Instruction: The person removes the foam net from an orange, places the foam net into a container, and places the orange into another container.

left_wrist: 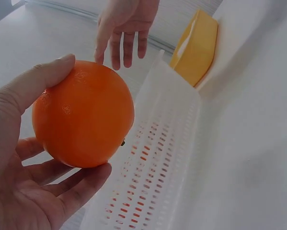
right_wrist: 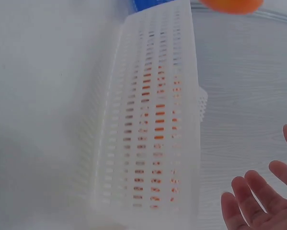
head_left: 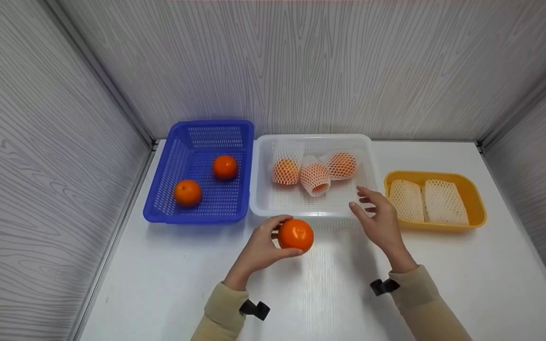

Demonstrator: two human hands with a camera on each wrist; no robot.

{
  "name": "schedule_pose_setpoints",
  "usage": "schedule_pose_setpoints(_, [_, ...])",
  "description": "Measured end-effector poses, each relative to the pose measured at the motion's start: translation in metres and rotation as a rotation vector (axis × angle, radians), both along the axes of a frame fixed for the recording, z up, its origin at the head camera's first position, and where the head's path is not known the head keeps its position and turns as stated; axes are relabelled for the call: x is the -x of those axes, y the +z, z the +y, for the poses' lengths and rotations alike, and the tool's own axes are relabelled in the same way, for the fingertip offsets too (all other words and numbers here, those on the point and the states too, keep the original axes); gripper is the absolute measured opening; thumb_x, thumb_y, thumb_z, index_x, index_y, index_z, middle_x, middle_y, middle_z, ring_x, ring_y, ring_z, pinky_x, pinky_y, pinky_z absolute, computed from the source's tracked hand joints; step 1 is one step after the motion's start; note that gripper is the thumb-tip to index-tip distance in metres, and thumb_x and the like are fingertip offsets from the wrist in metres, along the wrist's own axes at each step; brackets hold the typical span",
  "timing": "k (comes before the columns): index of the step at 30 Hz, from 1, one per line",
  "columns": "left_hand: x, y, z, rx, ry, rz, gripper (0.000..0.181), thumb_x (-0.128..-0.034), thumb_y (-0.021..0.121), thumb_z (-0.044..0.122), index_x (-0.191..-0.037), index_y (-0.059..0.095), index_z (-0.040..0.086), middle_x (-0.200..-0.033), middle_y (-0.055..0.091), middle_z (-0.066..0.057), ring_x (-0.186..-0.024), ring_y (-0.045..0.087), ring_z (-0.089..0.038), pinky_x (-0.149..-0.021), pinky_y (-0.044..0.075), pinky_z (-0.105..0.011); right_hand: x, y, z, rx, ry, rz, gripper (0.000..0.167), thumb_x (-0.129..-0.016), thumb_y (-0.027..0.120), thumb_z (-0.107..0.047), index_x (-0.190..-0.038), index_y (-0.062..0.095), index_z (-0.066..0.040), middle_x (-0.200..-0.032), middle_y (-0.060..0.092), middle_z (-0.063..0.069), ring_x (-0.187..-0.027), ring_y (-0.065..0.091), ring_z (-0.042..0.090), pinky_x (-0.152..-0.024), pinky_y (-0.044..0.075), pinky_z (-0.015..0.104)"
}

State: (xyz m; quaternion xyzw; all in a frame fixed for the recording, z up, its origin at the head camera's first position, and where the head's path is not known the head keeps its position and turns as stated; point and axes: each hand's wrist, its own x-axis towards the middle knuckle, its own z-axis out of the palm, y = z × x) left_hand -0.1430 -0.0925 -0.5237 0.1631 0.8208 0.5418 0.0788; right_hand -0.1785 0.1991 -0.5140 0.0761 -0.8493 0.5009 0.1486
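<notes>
My left hand (head_left: 264,244) grips a bare orange (head_left: 296,235) between thumb and fingers, in front of the white basket (head_left: 266,208). In the left wrist view the thumb lies over the top of the orange (left_wrist: 83,115) and the fingers curl beneath it. My right hand (head_left: 381,221) holds nothing; its fingers are spread and slightly bent near the white basket's front right corner. Inside that basket lie three oranges in foam net sleeves, among them a left one (head_left: 286,171), a middle one (head_left: 315,176) and a right one (head_left: 342,166).
At the left stands a blue basket (head_left: 159,203) holding two bare oranges, one nearer (head_left: 187,193) and one farther (head_left: 225,167). A yellow tray (head_left: 477,203) at the right holds flat foam net sleeves (head_left: 445,201). Walls border the white table (head_left: 159,284) at the back and sides.
</notes>
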Motion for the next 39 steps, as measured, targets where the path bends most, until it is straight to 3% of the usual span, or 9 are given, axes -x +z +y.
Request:
schedule_pose_setpoints(7, [0.011,0.01,-0.023,-0.002,0.106,0.008,0.079,-0.0718,0.088,0.038,-0.136,0.053,0.007,-0.13,0.057,-0.006,-0.115,0.053,-0.024,-0.094,0.049,-0.04,-0.003,-0.005,-0.03,0.019,0.104,-0.012,0.043,-0.09,0.072,-0.014,-0.13,0.061,-0.004,-0.117,0.063,0.013,-0.104,0.061,0.029,-0.083,0.052,0.052])
schedule_pose_setpoints(15, [0.032,0.019,-0.054,0.021,0.269,0.031,0.079,-0.0699,0.089,0.037,-0.135,0.055,0.008,-0.128,0.058,-0.008,-0.113,0.054,-0.025,-0.095,0.047,-0.042,-0.007,-0.01,-0.058,0.012,0.212,0.013,0.04,-0.091,0.071,-0.014,-0.13,0.062,-0.007,-0.116,0.064,0.009,-0.103,0.062,0.027,-0.082,0.052,0.05])
schedule_pose_setpoints(20, [0.043,0.029,-0.075,0.056,0.341,0.028,0.081,-0.0699,0.089,0.039,-0.136,0.053,0.009,-0.131,0.055,-0.01,-0.115,0.052,-0.026,-0.098,0.044,-0.043,-0.009,-0.014,-0.073,0.006,0.271,0.008,0.039,-0.092,0.07,-0.016,-0.129,0.062,-0.007,-0.117,0.064,0.006,-0.104,0.061,0.025,-0.084,0.051,0.049])
schedule_pose_setpoints(28, [0.062,0.042,-0.102,0.1,0.39,-0.005,0.088,-0.0743,0.085,0.043,-0.143,0.044,0.008,-0.137,0.049,-0.013,-0.119,0.048,-0.031,-0.104,0.039,-0.049,-0.009,-0.014,-0.093,-0.014,0.35,0.012,0.039,-0.093,0.069,-0.017,-0.129,0.061,-0.005,-0.117,0.064,0.007,-0.104,0.061,0.026,-0.084,0.05,0.052])
schedule_pose_setpoints(39, [0.094,0.048,-0.13,0.2,0.423,-0.035,0.081,-0.0787,0.082,0.039,-0.142,0.044,0.007,-0.136,0.05,-0.015,-0.118,0.049,-0.032,-0.102,0.04,-0.051,-0.01,-0.014,-0.12,-0.062,0.449,-0.022,0.041,-0.095,0.066,-0.025,-0.132,0.06,-0.009,-0.118,0.063,0.006,-0.106,0.06,0.026,-0.087,0.05,0.045])
